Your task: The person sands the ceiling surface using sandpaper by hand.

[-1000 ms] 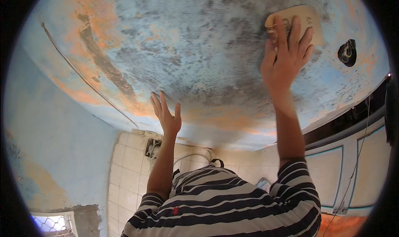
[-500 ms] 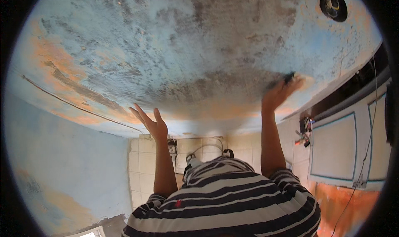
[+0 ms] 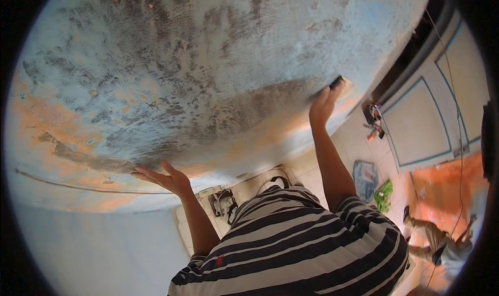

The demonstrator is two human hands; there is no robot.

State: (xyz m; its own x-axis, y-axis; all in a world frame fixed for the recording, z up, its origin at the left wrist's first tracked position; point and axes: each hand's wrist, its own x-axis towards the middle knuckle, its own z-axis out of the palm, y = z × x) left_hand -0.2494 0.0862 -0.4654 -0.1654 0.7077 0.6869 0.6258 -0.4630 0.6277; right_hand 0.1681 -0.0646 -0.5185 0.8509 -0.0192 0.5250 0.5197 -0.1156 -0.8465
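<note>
My right hand (image 3: 323, 108) is up against the patchy blue wall (image 3: 358, 46), its fingers closed round a small dark pad (image 3: 338, 82) with a pale edge, possibly sandpaper. The pad lies on the wall at the right end of a dark, scuffed band. To the left, my left hand (image 3: 169, 180) has its fingers stretched out and holds nothing. Its fingertips are at the wall's lower part, beside a bare grey strip; whether they touch is hard to tell. Orange and grey patches show through the worn paint around both hands.
At right, a white door (image 3: 421, 124) with blue trim stands beyond the wall's edge, near a hanging cable (image 3: 457, 88). On the tiled floor lie a blue bundle (image 3: 365, 180), green cloth (image 3: 383, 196) and small items (image 3: 374, 124). Another person (image 3: 436, 239) is at lower right.
The view has turned, so the wall now slants and the other person and floor bundles show at right. My left hand sits lower left in view, its fingers pointing more sideways; my right still holds the pad.
</note>
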